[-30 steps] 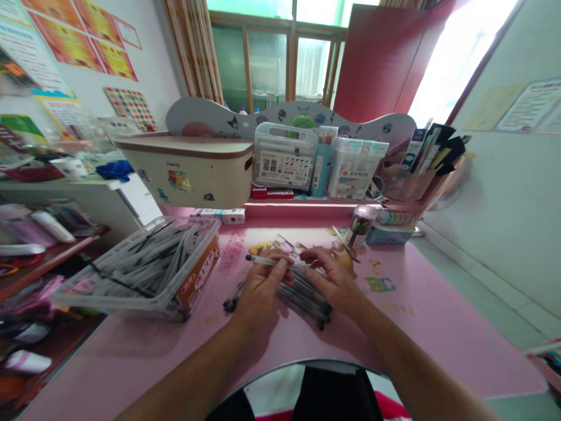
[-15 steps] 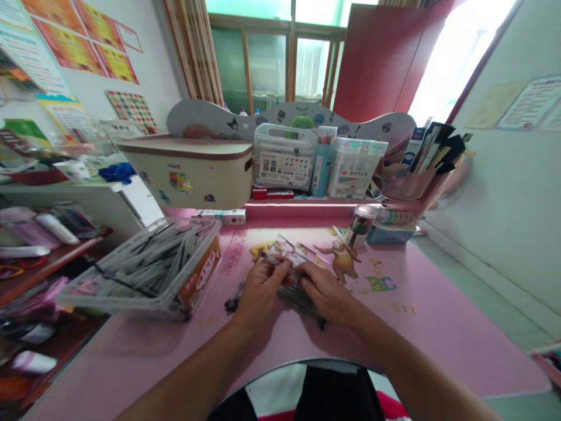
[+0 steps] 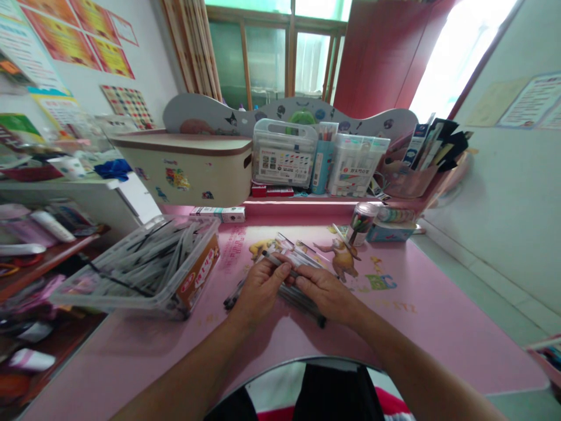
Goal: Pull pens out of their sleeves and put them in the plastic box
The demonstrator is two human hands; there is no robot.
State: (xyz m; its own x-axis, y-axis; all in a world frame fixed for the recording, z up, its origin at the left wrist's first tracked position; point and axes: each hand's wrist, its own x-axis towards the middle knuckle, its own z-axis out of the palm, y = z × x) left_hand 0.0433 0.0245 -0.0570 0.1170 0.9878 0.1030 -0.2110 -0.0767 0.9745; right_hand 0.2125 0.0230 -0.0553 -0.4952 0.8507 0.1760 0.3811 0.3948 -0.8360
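Observation:
Both my hands rest on a pile of pens (image 3: 307,307) lying on the pink desk (image 3: 429,333). My left hand (image 3: 258,286) is closed, pinching one pen (image 3: 274,259) between thumb and fingers above the pile. My right hand (image 3: 326,292) is closed over the top of the pile, its fingertips meeting the left hand's. A clear pen packet (image 3: 293,251) lies just beyond my fingers. Dark pen tips stick out of the pile at the lower left and lower right.
A clear plastic box (image 3: 144,269) full of pens stands to the left. At the back are a cream storage box (image 3: 188,166), marker cases (image 3: 283,155), a small jar (image 3: 362,222) and a tape roll box (image 3: 390,231). Shelves with clutter (image 3: 39,234) lie far left.
My right hand has slid left over the pile to meet my left hand. The pen in my left hand has turned from level to slanted and been drawn closer to the pile.

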